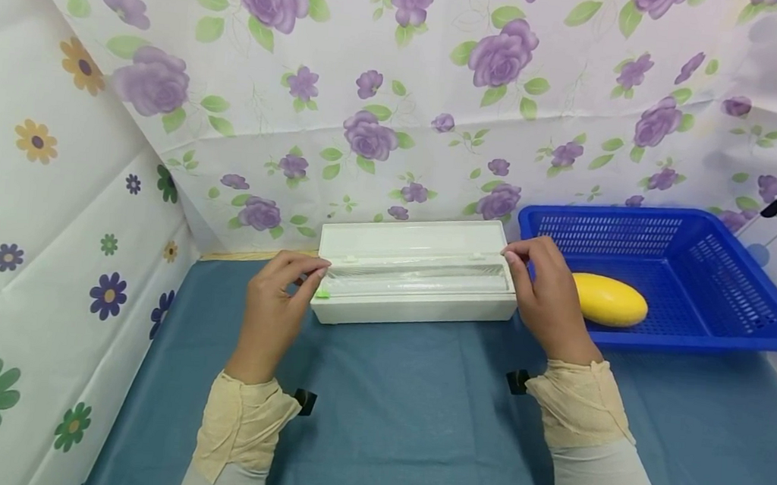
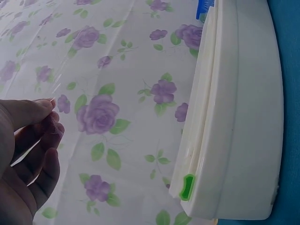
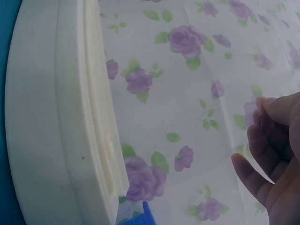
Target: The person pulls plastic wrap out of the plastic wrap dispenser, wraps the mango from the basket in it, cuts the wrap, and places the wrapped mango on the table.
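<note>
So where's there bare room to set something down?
The widest bare patch of cloth lies before the white box, between the forearms. Another lies between the left hand and the flowered side wall. The blue basket has free floor right of the yellow object. It's crowded at the box's right end, where the right hand and basket sit close.

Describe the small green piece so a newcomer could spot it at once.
On the blue-green cloth lies a long, open white box. Follow its front edge to the end beside the left hand. The green piece there is small and bright, the only green spot on the white box.
</note>
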Motion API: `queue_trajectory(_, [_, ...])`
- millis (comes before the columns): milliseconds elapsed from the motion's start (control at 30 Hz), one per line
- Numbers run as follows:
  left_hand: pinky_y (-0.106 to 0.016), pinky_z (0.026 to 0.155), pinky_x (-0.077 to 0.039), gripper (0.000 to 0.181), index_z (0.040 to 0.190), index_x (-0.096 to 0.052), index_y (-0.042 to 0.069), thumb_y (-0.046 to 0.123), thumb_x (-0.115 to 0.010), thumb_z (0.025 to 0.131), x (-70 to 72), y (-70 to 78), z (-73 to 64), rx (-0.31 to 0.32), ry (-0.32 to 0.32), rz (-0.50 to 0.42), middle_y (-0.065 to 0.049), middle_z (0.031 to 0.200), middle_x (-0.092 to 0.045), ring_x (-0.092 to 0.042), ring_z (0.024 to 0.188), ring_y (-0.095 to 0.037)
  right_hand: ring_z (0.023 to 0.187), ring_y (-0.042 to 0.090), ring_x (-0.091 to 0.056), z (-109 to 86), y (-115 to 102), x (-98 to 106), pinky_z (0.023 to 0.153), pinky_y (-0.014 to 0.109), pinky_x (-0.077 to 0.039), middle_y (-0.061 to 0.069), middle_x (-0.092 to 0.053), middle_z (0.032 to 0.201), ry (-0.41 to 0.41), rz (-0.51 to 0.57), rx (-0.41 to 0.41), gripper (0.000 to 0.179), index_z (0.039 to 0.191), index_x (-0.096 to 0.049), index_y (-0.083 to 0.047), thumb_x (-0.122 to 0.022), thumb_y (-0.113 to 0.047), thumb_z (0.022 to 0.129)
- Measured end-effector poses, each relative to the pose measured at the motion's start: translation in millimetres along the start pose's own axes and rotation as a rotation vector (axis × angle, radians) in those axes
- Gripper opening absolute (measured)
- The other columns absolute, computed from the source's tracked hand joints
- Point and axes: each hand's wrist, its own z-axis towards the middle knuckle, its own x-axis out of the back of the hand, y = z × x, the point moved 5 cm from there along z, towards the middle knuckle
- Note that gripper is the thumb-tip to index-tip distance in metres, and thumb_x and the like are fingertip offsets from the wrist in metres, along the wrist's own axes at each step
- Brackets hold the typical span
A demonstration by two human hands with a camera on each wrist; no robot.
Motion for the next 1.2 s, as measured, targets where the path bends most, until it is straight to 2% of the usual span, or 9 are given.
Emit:
queue_trajectory(100, [-0.036, 0.079, -0.054, 0.014, 0.106, -0.078, 0.009, 0.011, -0.069, 0.096, 1.4, 1.5, 0.0, -0.011, 0.011, -0.01, -0.005, 0.103, -0.07, -0.065, 0.089, -0.016, 0.091, 0.022, -0.051, 0.2, -2.7, 1.6, 0.082, 0.032, -0.043, 0.015, -0.06, 0.104, 0.002, -0.005, 0.005, 0.016, 0.108, -0.062, 0.0, -0.052, -0.013, 0.106])
queue_trajectory(167, [-0.036, 0.079, -0.054, 0.014, 0.106, -0.078, 0.008, 0.01, -0.069, 0.096, 2.2, 2.4, 0.0, -0.023, 0.021, -0.015, -0.006, 0.103, -0.07, -0.065, 0.089, -0.017, 0.091, 0.022, -0.051, 0.4, -4.6, 3.0, 0.082, 0.032, -0.043, 0.015, -0.06, 0.104, 0.003, -0.006, 0.006, 0.017, 0.108, -0.063, -0.001, -0.052, -0.013, 0.106])
queue_trajectory(367, [-0.02, 0.08, -0.05, 0.013, 0.105, -0.078, 0.008, 0.009, -0.069, 0.095, 3.4, 4.5, -1.0, -0.056, 0.052, -0.017, -0.006, 0.101, -0.07, -0.065, 0.088, -0.019, 0.094, 0.024, -0.053, 1.1, -8.9, 7.4, 0.084, 0.032, -0.043, 0.015, -0.06, 0.105, 0.004, -0.001, -0.01, 0.017, 0.11, -0.063, 0.001, -0.053, -0.012, 0.105])
queue_trajectory(567, [-0.02, 0.079, -0.05, 0.013, 0.104, -0.079, 0.008, 0.011, -0.07, 0.095, 4.4, 5.6, -1.1, -0.07, 0.076, -0.023, -0.006, 0.1, -0.07, -0.064, 0.086, -0.018, 0.096, 0.025, -0.053, 0.9, -12.0, 10.6, 0.086, 0.031, -0.042, 0.016, -0.06, 0.105, 0.008, 0.01, -0.015, 0.015, 0.109, -0.063, 0.001, -0.054, -0.01, 0.105])
queue_trajectory(733, [-0.013, 0.081, -0.046, 0.013, 0.104, -0.078, 0.007, 0.012, -0.069, 0.096, 6.2, 9.1, -1.1, -0.082, 0.089, -0.031, -0.006, 0.099, -0.069, -0.064, 0.086, -0.018, 0.096, 0.025, -0.053, 0.9, -14.5, 13.0, 0.087, 0.03, -0.042, 0.016, -0.06, 0.105, 0.018, 0.011, -0.015, 0.015, 0.109, -0.063, 0.001, -0.054, -0.01, 0.104])
queue_trajectory(1000, [-0.022, 0.079, -0.05, 0.014, 0.105, -0.079, 0.01, 0.014, -0.068, 0.097, 9.4, 15.4, -1.3, -0.091, 0.103, -0.031, -0.006, 0.099, -0.069, -0.064, 0.086, -0.017, 0.097, 0.022, -0.054, 1.5, -19.3, 17.0, 0.089, 0.024, -0.041, 0.015, -0.06, 0.105, 0.032, 0.01, -0.013, 0.015, 0.11, -0.063, 0.002, -0.054, -0.009, 0.104])
queue_trajectory(1200, [-0.022, 0.079, -0.05, 0.014, 0.104, -0.078, 0.008, 0.013, -0.067, 0.097, 11.2, 19.2, -1.2, -0.106, 0.115, -0.037, -0.007, 0.099, -0.069, -0.063, 0.086, -0.017, 0.092, 0.02, -0.051, 1.9, -22.7, 20.8, 0.085, 0.027, -0.042, 0.016, -0.06, 0.104, 0.046, 0.016, 0.001, 0.014, 0.109, -0.063, 0.003, -0.055, -0.007, 0.103])
